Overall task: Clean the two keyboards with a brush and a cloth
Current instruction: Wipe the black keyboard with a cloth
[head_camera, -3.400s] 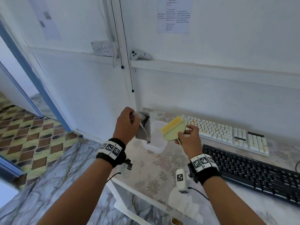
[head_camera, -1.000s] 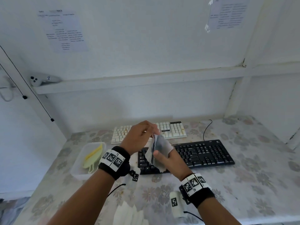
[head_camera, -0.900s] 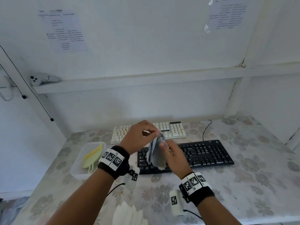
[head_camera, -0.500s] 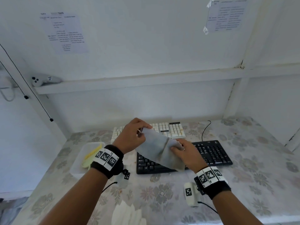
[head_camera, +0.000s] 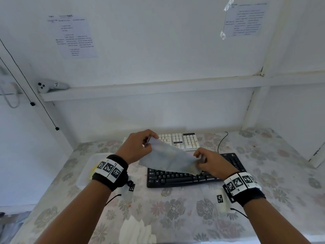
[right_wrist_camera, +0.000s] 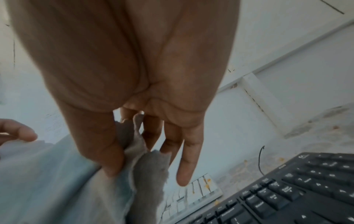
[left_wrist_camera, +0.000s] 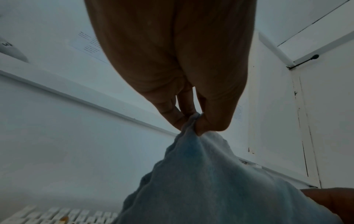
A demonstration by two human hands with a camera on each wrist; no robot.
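A grey-blue cloth is stretched flat between both hands, in the air over the black keyboard. My left hand pinches its far left corner between thumb and fingertips. My right hand pinches the right end of the cloth with thumb and fingers. The white keyboard lies behind the black one, against the wall. A sliver of the yellow brush shows in the clear tray, mostly hidden behind my left wrist.
The flowered table ends at walls on the left, back and right. A white controller sits on the ledge. Black cords hang at the left. The black keyboard's cable curls behind it. Crumpled white tissue lies at the front edge.
The brush went from my right hand into the tray. My hands have since moved apart, pulling the bunched cloth out flat over the black keyboard.
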